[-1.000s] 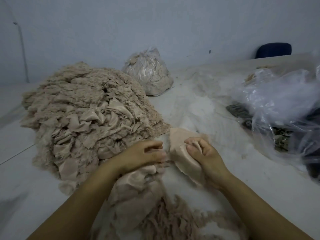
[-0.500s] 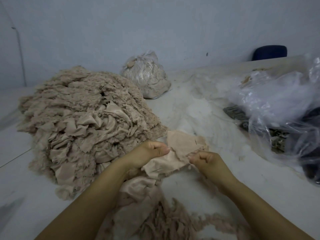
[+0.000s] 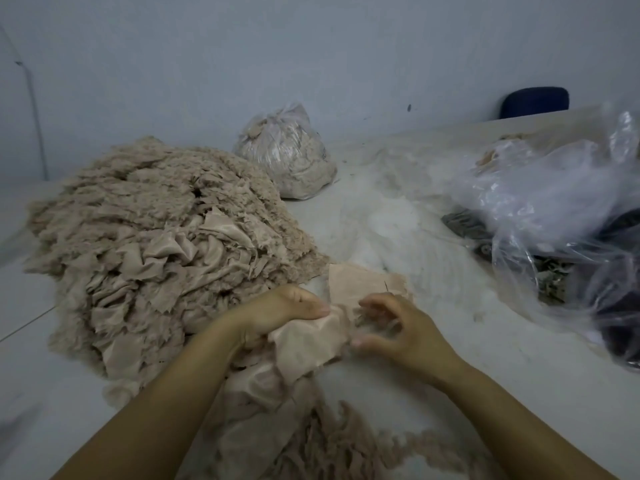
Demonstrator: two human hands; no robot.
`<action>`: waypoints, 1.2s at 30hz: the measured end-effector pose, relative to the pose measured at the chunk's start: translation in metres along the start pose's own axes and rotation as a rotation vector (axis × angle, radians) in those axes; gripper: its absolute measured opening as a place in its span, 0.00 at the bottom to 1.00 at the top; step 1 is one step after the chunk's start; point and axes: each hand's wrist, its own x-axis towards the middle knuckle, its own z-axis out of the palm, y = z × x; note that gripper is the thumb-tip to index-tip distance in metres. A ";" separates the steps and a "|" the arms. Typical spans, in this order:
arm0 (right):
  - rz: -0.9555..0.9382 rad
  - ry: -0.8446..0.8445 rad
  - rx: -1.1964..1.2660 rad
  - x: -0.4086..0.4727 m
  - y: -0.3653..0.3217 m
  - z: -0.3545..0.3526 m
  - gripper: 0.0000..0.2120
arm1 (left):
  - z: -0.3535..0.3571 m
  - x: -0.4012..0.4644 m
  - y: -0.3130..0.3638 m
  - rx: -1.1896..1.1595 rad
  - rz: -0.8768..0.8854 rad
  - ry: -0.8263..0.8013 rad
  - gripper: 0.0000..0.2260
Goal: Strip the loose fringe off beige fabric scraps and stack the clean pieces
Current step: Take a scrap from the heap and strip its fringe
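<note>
The beige scrap point(image 3: 308, 344) sits bunched between both hands, low on the table point(image 3: 398, 237), its long axis running from lower left up toward a flat piece point(image 3: 360, 282) lying just beyond. The left hand point(image 3: 280, 311) clenches the scrap's upper edge, knuckles up, thumb pointing right. The right hand point(image 3: 394, 327) curls beside the scrap's right edge, fingers hooked inward; blur hides whether it pinches fringe. A large heap of scraps point(image 3: 152, 237) rises on the left.
</note>
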 end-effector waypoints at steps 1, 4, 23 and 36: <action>0.009 -0.007 0.029 0.003 -0.005 0.006 0.24 | 0.004 0.003 0.000 -0.015 -0.006 -0.031 0.08; 0.040 0.060 0.173 0.011 -0.011 0.018 0.07 | 0.007 0.002 0.002 -0.064 -0.031 -0.097 0.02; 0.310 0.542 0.138 0.041 0.027 -0.001 0.10 | -0.003 0.041 -0.012 0.288 0.118 0.435 0.08; 0.064 -0.138 0.416 0.015 -0.012 0.060 0.03 | -0.012 -0.022 -0.030 0.530 0.163 0.071 0.09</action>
